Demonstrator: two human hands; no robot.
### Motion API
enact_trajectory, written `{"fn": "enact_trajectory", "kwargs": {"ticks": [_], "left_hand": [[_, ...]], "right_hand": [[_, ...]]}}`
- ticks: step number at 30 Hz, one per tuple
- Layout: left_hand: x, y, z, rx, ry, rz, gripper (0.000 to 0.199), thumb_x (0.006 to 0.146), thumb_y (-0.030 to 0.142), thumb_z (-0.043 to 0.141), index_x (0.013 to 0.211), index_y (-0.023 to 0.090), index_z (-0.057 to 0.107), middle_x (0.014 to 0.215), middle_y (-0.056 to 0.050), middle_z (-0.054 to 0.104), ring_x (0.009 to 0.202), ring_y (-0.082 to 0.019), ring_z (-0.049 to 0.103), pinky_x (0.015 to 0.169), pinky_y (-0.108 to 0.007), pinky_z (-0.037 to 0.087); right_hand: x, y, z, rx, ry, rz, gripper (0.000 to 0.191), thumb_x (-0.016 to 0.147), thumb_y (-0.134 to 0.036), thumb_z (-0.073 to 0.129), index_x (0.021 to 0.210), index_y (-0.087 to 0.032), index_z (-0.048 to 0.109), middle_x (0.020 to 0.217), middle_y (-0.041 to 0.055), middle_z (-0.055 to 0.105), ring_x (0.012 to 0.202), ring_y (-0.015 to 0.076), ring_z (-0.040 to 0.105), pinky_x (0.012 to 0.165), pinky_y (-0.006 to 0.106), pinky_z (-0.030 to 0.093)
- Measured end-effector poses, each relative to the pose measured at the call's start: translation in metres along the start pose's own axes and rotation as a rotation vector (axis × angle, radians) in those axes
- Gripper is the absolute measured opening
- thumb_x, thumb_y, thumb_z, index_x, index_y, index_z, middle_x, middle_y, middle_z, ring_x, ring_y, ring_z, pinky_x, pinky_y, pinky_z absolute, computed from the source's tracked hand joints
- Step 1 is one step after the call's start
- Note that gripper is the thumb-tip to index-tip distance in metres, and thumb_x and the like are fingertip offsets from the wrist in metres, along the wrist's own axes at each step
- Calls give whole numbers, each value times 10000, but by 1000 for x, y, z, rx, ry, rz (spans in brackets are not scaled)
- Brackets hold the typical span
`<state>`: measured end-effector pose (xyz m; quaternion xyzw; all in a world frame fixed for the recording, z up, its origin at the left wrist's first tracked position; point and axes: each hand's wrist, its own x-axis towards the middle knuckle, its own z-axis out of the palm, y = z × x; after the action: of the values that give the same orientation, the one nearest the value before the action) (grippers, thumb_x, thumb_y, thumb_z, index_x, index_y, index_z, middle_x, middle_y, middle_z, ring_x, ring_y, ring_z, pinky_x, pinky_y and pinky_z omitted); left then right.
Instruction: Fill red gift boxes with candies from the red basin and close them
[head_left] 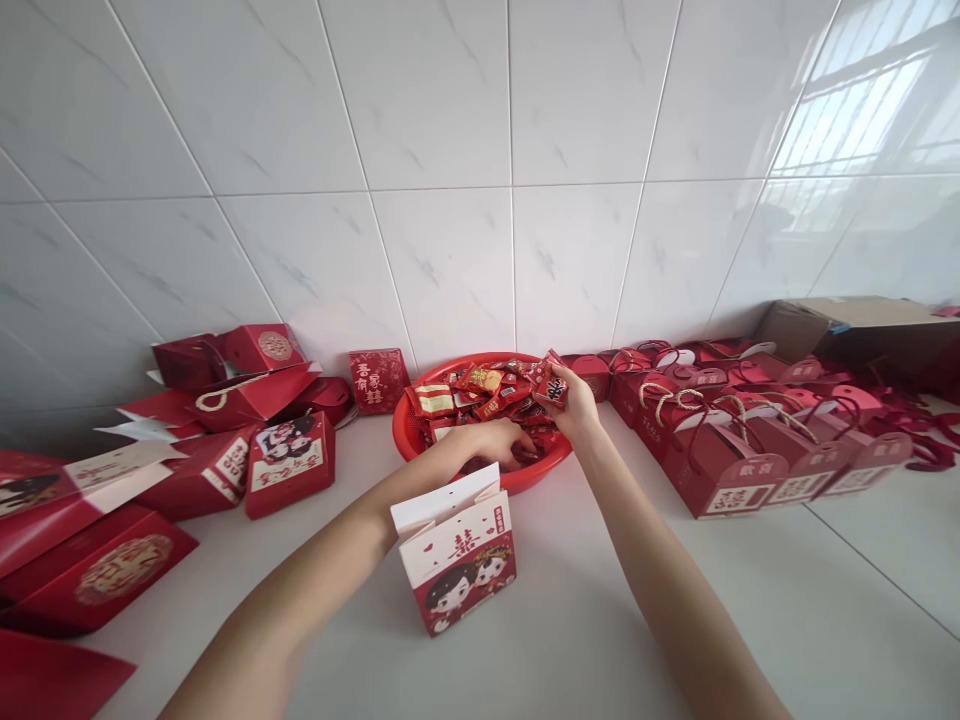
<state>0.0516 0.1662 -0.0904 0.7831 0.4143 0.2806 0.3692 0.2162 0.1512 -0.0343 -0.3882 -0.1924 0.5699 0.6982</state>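
Observation:
A red plastic basket [559,462] holds a heap of red-wrapped candies [480,382], some with gold print. My right hand [576,402], at the basket's right rim, pinches a small red candy packet [550,384] with dark lettering. Inside the basket, my left hand [495,440] reaches down among the candies with its fingers apart; its fingertips are partly hidden. Under my left forearm, in front of the basket, stands an upright white and red gift box [469,575] printed with two cartoon figures. Its white top flaps are raised, and its inside is not visible.
Several red gift boxes with rope handles [739,470] stand in rows on the right, near a cardboard box [862,312]. Several opened or folded red boxes [289,460] lie on the left. A small red box [377,381] leans by the tiled wall [442,260].

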Motion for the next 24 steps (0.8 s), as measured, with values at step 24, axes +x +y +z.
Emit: {"fn": "enact_trajectory", "kwargs": {"ticks": [24], "left_hand": [[10,43,-52,-281,268,-4,271,565,302,798,760,168,665,764,-24,721,692,-196,664,682,-335,525]], "right_hand": [[-3,-3,2,-42,-84,65,42,744,-220,703,757,-216,663,671,-17,707,586,153,648,463,237,527]]}}
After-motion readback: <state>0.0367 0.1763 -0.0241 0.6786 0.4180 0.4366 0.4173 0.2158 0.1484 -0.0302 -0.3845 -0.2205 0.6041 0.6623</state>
